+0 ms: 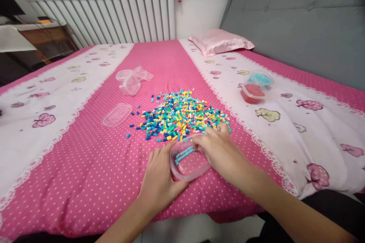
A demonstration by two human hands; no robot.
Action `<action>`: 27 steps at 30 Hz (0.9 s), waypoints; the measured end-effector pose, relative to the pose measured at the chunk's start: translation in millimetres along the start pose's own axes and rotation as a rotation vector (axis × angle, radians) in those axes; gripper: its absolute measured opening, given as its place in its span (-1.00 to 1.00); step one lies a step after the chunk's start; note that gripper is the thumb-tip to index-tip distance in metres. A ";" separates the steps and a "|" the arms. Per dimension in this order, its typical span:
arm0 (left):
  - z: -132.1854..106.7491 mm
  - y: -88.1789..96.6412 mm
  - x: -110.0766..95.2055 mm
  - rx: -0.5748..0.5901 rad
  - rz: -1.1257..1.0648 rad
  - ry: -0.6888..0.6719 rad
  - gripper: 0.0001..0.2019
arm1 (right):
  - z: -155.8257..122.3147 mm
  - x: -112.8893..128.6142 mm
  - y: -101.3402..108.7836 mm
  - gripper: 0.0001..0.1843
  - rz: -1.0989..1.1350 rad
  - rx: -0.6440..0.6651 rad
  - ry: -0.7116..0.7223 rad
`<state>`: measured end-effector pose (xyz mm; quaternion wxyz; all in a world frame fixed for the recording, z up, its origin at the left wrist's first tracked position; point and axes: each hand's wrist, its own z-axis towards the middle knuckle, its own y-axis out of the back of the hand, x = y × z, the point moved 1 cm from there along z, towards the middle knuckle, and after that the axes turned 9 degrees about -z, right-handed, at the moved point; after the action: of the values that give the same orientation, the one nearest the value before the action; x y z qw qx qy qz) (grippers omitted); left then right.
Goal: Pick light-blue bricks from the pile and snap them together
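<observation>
Tub (pixel 196 170) on bed (pixel 85 159), blue beads (pixel 184 153) inside | bead pile (pixel 179 115) just beyond tub | left hand (pixel 159 182) flat, fingers apart, against tub's left wall | right hand (pixel 219 150) fingertips together at tub's far rim, no bead visible in them | step: likely sorting blue into tub; tiny pieces call for a fine pinch

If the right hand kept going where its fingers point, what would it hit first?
Probably the pile of coloured beads, just past the clear container the right hand reaches over.
</observation>
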<state>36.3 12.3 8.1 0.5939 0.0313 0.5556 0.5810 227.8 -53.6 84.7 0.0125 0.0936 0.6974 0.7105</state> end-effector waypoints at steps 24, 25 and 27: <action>1.5 -0.6 0.3 0.000 0.013 -0.007 -0.19 | 0.7 2.4 -3.5 -0.75 -0.008 0.044 0.049; 1.3 -0.5 0.4 0.001 0.015 -0.007 -0.19 | 0.9 1.9 -4.8 -0.75 -0.005 0.038 0.051; 0.8 -0.3 0.3 0.002 0.019 -0.010 -0.20 | 1.7 1.0 -6.8 -0.75 0.000 0.026 0.053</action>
<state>36.9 12.9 8.0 0.5913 0.0398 0.5528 0.5858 226.3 -51.6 78.1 -0.0073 0.0747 0.7067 0.7035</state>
